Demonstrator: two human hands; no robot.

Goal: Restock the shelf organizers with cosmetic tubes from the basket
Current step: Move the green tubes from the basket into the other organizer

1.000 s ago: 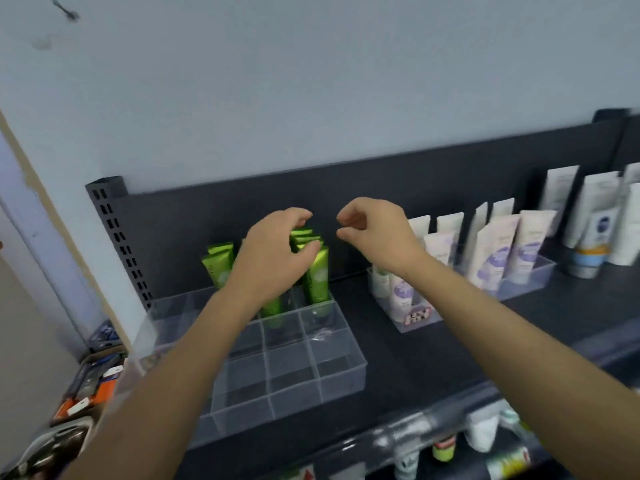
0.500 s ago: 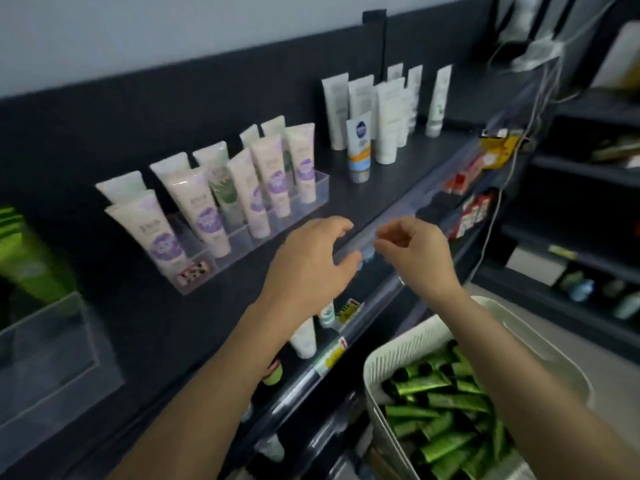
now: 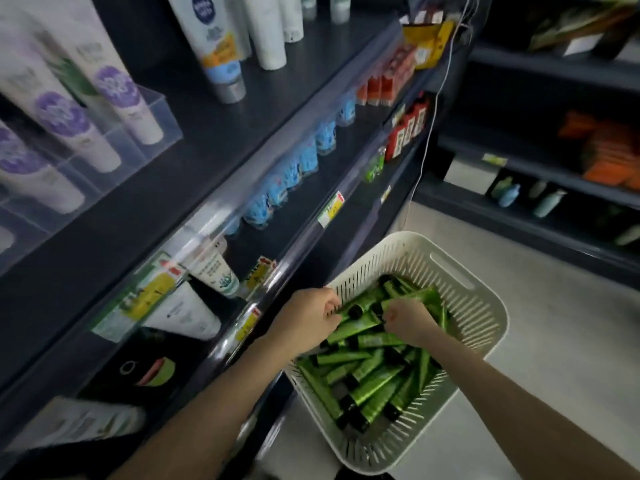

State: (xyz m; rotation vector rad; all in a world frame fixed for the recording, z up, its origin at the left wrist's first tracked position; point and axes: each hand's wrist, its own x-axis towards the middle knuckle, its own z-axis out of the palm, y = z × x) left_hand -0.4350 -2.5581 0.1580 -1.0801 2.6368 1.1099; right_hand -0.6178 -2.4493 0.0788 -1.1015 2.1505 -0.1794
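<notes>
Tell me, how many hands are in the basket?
2: the left hand grips green tubes at the shelf-side rim of the basket; the right hand grips tubes mid-pile.

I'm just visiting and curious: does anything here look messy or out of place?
Mostly tidy. On the lower shelf two white tubes lie tipped over instead of standing, and the green tubes sit in a loose heap in the basket.

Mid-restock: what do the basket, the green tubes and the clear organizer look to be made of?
The basket: cream moulded plastic, matt; slotted walls and a cut-out handle. The green tubes: probably soft plastic, glossy; highlights run along them, caps black. The organizer: clear rigid plastic, perhaps acrylic; the white tubes show through its walls.
</notes>
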